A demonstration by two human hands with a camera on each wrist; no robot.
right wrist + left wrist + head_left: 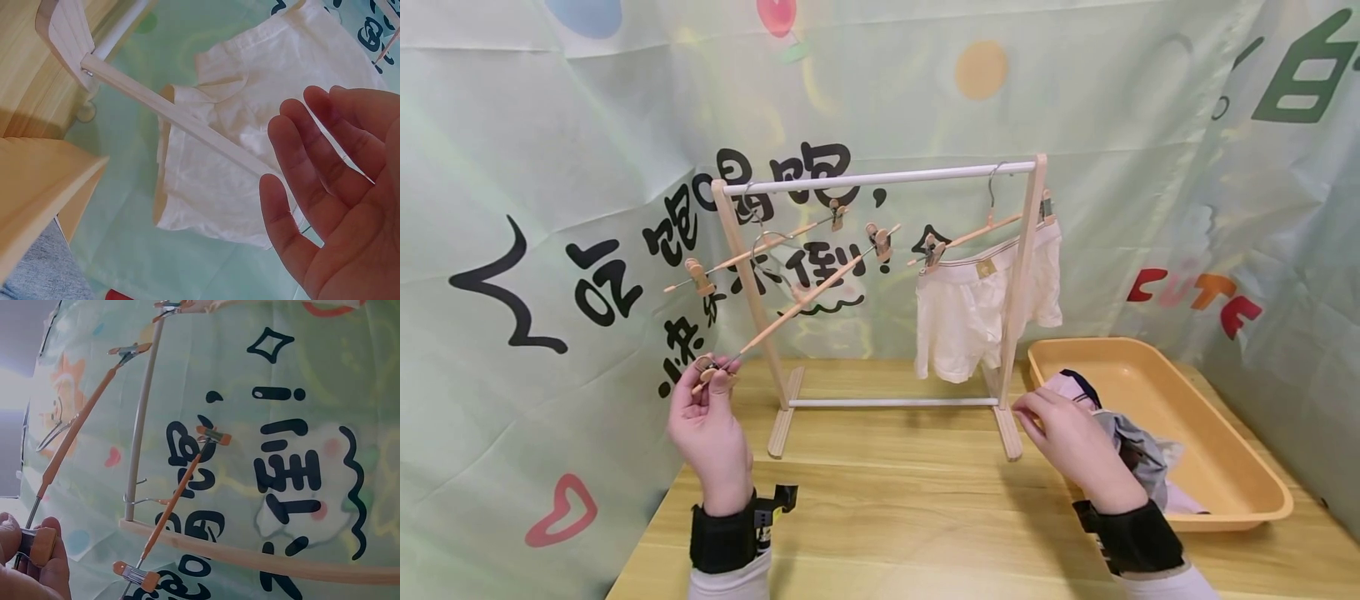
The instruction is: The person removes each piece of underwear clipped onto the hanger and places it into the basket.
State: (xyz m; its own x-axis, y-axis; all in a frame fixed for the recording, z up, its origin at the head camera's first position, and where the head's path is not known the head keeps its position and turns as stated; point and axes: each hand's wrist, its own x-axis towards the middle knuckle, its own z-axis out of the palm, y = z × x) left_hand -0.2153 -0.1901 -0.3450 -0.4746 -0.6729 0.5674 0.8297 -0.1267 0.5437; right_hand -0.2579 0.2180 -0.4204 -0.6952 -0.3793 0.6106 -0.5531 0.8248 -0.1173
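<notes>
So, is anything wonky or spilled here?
Nothing looks spilled. The hanger the left fingers pinch at one end slants, off the rail, so it looks lopsided. The clothes in the tray lie crumpled, messier than the hung white shorts.

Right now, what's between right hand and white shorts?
Wooden rack upright: right wrist view shows it behind the right hand, in front of the white shorts.

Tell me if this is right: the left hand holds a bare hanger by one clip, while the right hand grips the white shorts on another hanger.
Not quite: the right hand grips nothing; the right wrist view shows its fingers empty, with the white shorts behind. The left hand does hold a bare hanger by one clip, and the shorts are on another hanger.
</notes>
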